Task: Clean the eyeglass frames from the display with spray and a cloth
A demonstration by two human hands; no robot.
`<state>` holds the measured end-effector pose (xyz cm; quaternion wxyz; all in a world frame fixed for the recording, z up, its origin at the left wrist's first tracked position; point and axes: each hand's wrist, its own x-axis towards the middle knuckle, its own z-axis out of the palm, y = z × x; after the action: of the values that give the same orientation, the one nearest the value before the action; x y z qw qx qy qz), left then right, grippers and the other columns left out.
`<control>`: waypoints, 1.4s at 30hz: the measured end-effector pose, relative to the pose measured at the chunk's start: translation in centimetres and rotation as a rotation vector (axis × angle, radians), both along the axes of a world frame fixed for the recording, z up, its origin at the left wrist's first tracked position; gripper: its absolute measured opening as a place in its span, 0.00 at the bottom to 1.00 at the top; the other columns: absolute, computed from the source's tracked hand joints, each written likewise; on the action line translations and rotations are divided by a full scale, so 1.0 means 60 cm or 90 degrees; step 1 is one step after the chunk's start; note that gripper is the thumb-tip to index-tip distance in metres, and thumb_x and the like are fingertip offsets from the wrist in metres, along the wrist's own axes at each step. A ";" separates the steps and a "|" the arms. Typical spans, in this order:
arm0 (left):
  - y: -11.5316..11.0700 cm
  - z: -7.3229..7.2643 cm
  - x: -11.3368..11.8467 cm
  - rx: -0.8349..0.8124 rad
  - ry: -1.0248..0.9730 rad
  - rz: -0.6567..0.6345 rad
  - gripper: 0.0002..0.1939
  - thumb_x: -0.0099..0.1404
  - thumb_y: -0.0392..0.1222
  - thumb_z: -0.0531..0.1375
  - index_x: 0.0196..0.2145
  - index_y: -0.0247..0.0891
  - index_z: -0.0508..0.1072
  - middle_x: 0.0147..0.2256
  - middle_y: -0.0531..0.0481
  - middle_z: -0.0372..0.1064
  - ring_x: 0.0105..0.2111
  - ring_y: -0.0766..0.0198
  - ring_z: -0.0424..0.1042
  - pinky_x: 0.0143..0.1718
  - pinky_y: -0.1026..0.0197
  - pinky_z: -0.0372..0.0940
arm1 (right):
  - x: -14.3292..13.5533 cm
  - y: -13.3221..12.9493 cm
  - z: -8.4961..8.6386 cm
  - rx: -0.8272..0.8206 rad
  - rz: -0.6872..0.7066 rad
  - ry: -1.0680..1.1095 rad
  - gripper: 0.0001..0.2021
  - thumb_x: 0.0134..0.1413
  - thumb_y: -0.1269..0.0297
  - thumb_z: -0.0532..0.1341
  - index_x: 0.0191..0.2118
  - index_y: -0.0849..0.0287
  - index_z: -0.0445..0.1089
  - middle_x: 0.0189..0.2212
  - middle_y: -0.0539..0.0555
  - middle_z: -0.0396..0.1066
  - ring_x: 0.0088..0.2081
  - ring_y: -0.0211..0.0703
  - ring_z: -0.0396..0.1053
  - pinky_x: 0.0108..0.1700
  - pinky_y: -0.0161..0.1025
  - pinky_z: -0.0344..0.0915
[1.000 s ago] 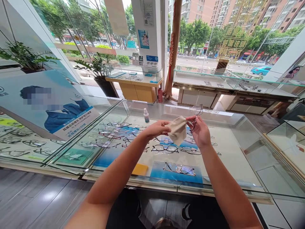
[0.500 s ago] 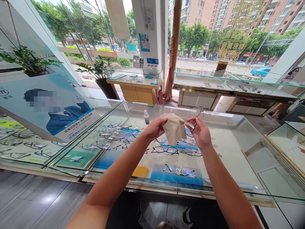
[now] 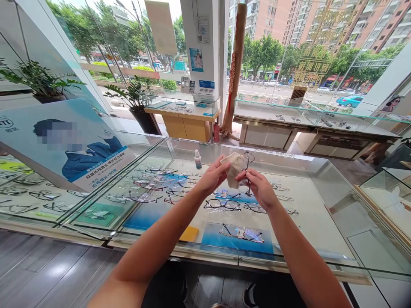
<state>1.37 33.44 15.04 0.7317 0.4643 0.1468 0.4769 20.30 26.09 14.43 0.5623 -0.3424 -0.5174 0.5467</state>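
My left hand point(image 3: 214, 174) is closed on a beige cloth point(image 3: 233, 164), which hangs above the glass display case point(image 3: 305, 201). A pair of thin-framed glasses point(image 3: 248, 159) is pinched in the fingers of my right hand point(image 3: 260, 188). One lens of the glasses lies against the right side of the cloth. Below both hands, rows of eyeglasses point(image 3: 222, 204) rest inside the case. A small white spray bottle point(image 3: 198, 160) stands upright on the glass, left of the cloth.
A slanted poster board point(image 3: 90, 171) stands on the left part of the case. Near the front edge are a yellow item point(image 3: 189, 233) and gold-rimmed glasses point(image 3: 241, 232). Potted plants point(image 3: 141, 107) and more display cases point(image 3: 272, 122) are by the windows.
My right hand has moved left with the glasses, bringing them from beside the cloth to touch it. The cloth is now more gathered in my left hand.
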 end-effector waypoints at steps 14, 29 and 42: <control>-0.004 -0.003 0.012 0.070 0.100 0.098 0.27 0.61 0.63 0.75 0.34 0.36 0.72 0.30 0.54 0.68 0.31 0.68 0.66 0.35 0.64 0.63 | -0.010 0.002 -0.009 -0.015 0.034 -0.027 0.17 0.64 0.45 0.67 0.38 0.54 0.81 0.40 0.55 0.78 0.46 0.49 0.70 0.51 0.45 0.64; -0.013 -0.010 0.019 0.084 0.105 -0.012 0.24 0.66 0.57 0.74 0.42 0.35 0.72 0.24 0.57 0.67 0.20 0.72 0.63 0.26 0.65 0.59 | -0.023 0.003 -0.022 0.028 0.069 -0.046 0.14 0.69 0.49 0.63 0.39 0.53 0.80 0.40 0.54 0.78 0.41 0.46 0.68 0.52 0.44 0.63; -0.016 -0.012 0.020 0.085 0.075 -0.056 0.23 0.65 0.55 0.75 0.41 0.36 0.70 0.19 0.58 0.68 0.17 0.71 0.63 0.22 0.67 0.56 | -0.026 0.006 -0.025 0.016 0.082 -0.044 0.16 0.67 0.48 0.65 0.36 0.54 0.80 0.38 0.55 0.77 0.43 0.49 0.69 0.54 0.46 0.64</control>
<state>2.55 32.49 14.32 0.7097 0.5449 0.1368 0.4251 18.71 26.47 12.94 0.5117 -0.3203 -0.5644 0.5631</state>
